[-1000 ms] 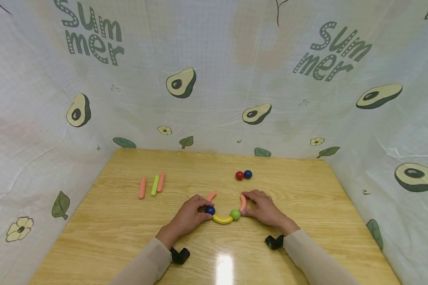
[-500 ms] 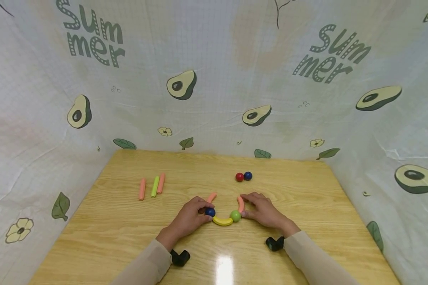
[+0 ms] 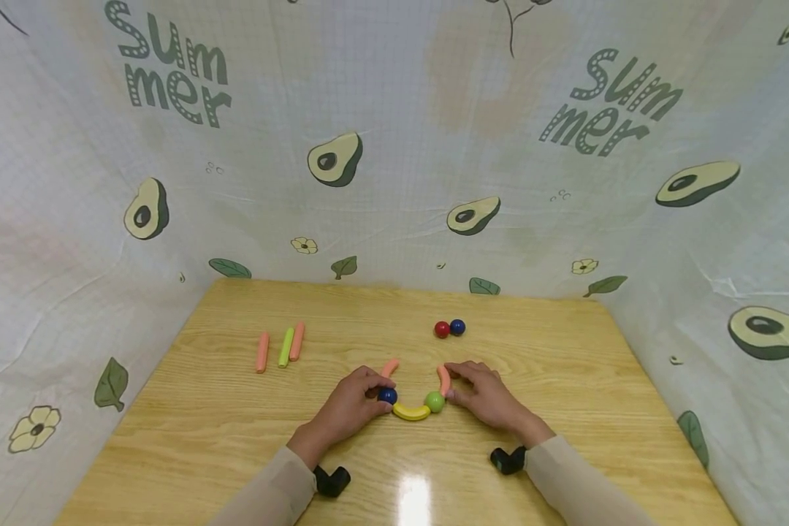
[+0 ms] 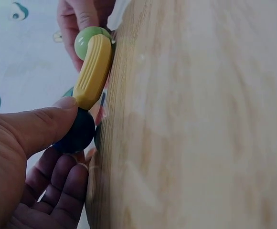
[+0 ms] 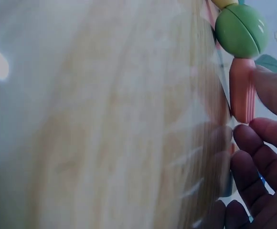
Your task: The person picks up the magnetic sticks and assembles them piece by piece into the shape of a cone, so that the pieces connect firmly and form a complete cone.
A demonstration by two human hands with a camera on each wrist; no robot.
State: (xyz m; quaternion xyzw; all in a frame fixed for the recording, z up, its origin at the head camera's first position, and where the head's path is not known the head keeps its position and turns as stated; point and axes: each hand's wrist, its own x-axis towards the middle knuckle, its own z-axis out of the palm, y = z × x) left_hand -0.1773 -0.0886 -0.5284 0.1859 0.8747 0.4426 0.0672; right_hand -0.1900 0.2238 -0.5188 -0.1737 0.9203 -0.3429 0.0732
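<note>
My left hand [image 3: 353, 398] pinches a dark blue ball [image 3: 388, 395] between thumb and fingers. A curved pink stick [image 3: 391, 367] runs up from that ball, partly behind the fingers. From the ball's other side a curved yellow stick [image 3: 411, 413] leads to a green ball [image 3: 435, 401], forming a U-shaped chain. My right hand [image 3: 488, 396] holds a second curved pink stick [image 3: 444, 380], thumb near its lower end and fingertip at the top. In the right wrist view this pink stick [image 5: 242, 90] meets the green ball [image 5: 241, 31], which has a seam around it.
Farther back on the wooden table [image 3: 539, 329], a red ball [image 3: 442, 329] and another blue ball [image 3: 457, 326] sit side by side. At the left lie two straight pink sticks [image 3: 262, 352] and a lime-green stick [image 3: 286, 348]. A printed cloth [image 3: 394, 161] surrounds the table.
The right pink stick has shifted left with my right hand, its top leaning inward and its lower end at the green ball. My left hand keeps its hold on the blue ball.
</note>
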